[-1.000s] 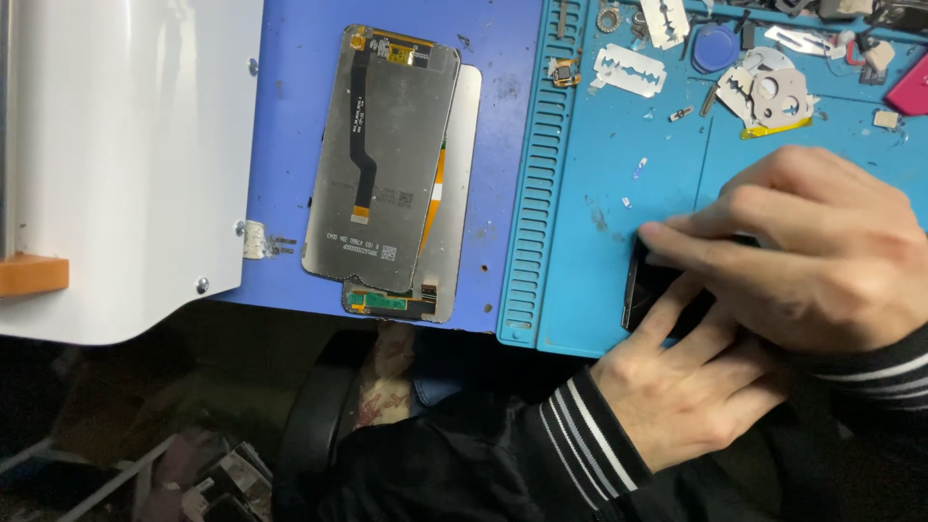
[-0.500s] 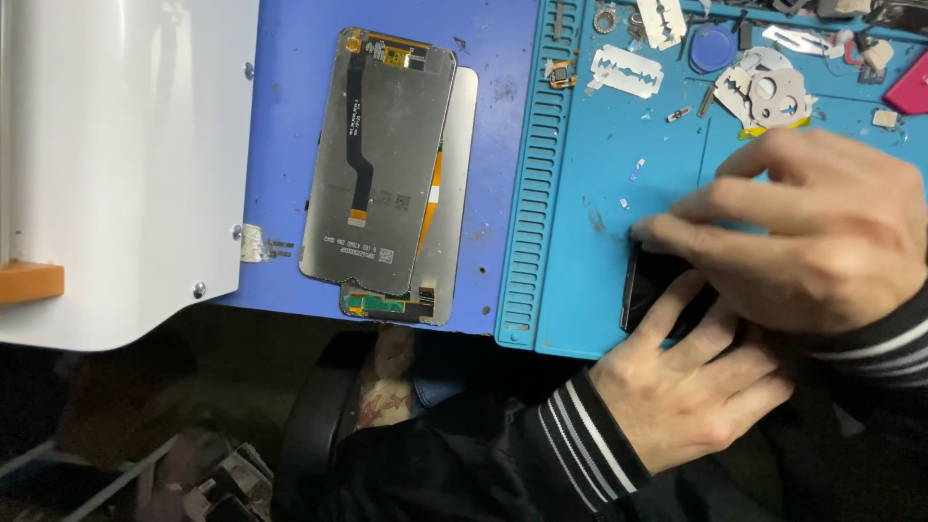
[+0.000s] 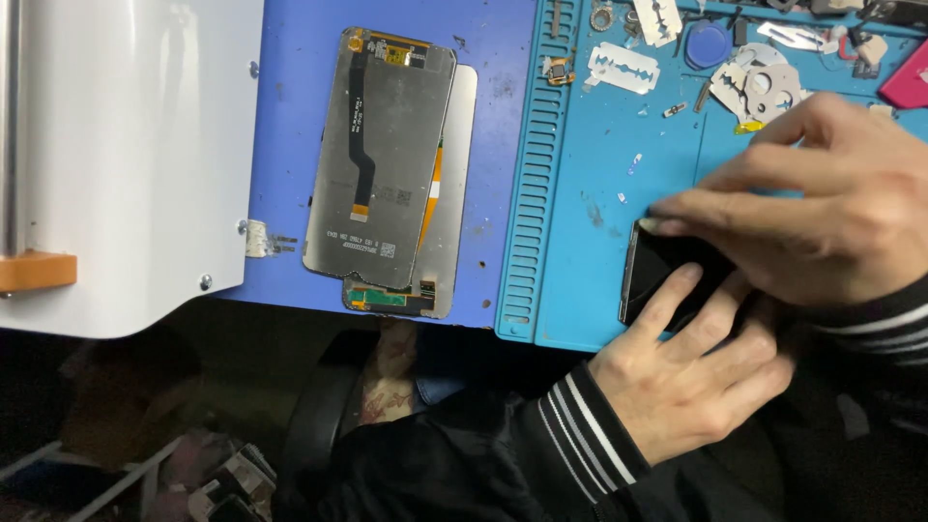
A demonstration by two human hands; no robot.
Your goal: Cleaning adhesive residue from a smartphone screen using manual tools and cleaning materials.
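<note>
Blue repair mat (image 3: 599, 290), left hand (image 3: 691, 372) flat and right hand (image 3: 831, 208) pinching on dark phone (image 3: 657, 271)

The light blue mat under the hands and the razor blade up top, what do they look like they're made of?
The light blue mat looks like matte silicone or rubber: moulded ribs and shallow trays, no glare. The razor blade looks like thin bright metal: flat, pale, with a cut-out slot down its middle.

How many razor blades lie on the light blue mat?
2 in plain view: one razor blade near the mat's upper left corner, another razor blade just above it at the top edge. The right hand may hide others.
</note>
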